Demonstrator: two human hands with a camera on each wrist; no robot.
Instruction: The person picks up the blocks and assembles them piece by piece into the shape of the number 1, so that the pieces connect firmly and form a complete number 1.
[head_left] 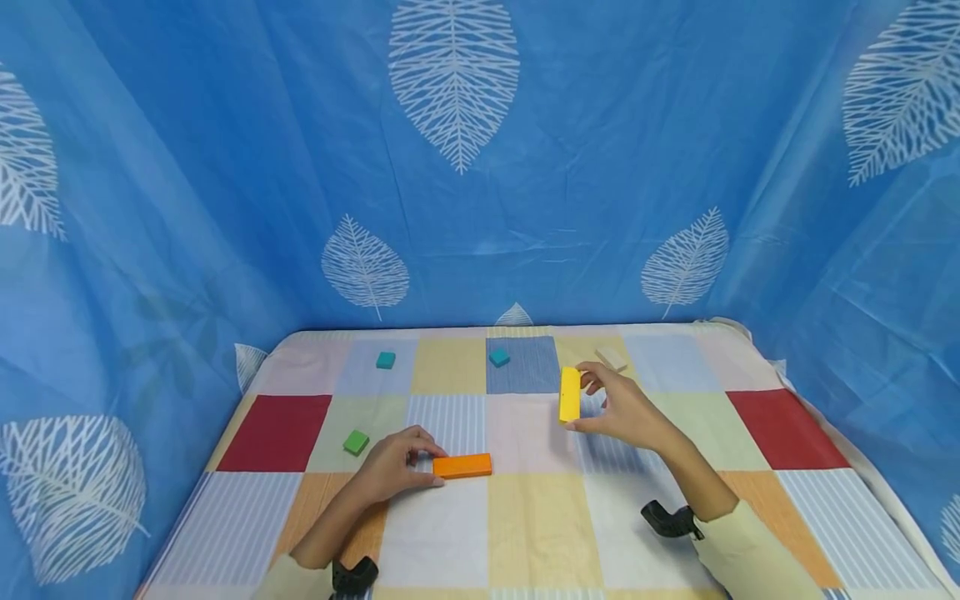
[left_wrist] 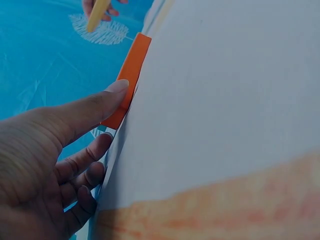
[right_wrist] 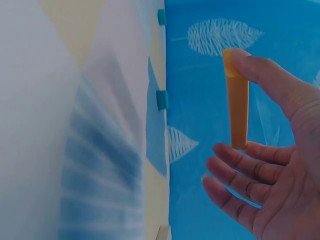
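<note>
A flat orange block (head_left: 462, 466) lies on the checked cloth (head_left: 540, 525) near the front. My left hand (head_left: 397, 462) pinches its left end; the thumb (left_wrist: 95, 107) presses on the orange block (left_wrist: 127, 80) while the fingers curl below it. My right hand (head_left: 618, 408) holds a yellow block (head_left: 569, 394) lifted above the cloth, gripped by its two ends between thumb and fingers. In the right wrist view the yellow block (right_wrist: 237, 100) stands upright between the thumb tip (right_wrist: 245, 62) and a finger.
Two teal cubes (head_left: 386, 360) (head_left: 498, 357) sit near the back of the table. A green cube (head_left: 356, 442) lies left of my left hand. A cream block (head_left: 611, 358) rests behind my right hand. Blue leaf-print curtain (head_left: 480, 167) encloses the table on three sides.
</note>
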